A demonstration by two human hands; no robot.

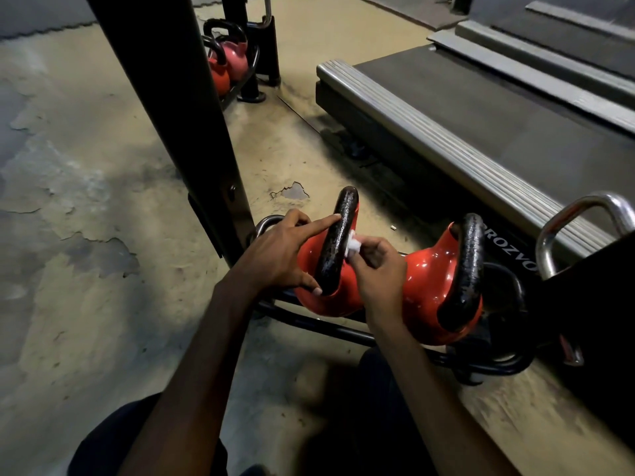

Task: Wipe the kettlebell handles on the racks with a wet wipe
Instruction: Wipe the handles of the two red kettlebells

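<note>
Two red kettlebells with black handles sit side by side on a low black rack (pixel 330 327). My left hand (pixel 281 252) steadies the handle (pixel 338 242) of the left kettlebell (pixel 311 249), its index finger stretched along the top and its thumb against the handle's lower end. My right hand (pixel 376 266) pinches a small white wet wipe (pixel 354 244) and presses it against the inner side of that handle. The right kettlebell (pixel 429 286) stands untouched with its black handle (pixel 465 269) to the right of my right hand.
A black upright post (pixel 178 108) rises just left of the rack. More kettlebells (pixel 228 60) sit on another rack farther back. A treadmill deck (pixel 481 118) lies to the right, with a chrome bar (pixel 580 218) near it. The worn floor (pixel 86 201) spreads to the left.
</note>
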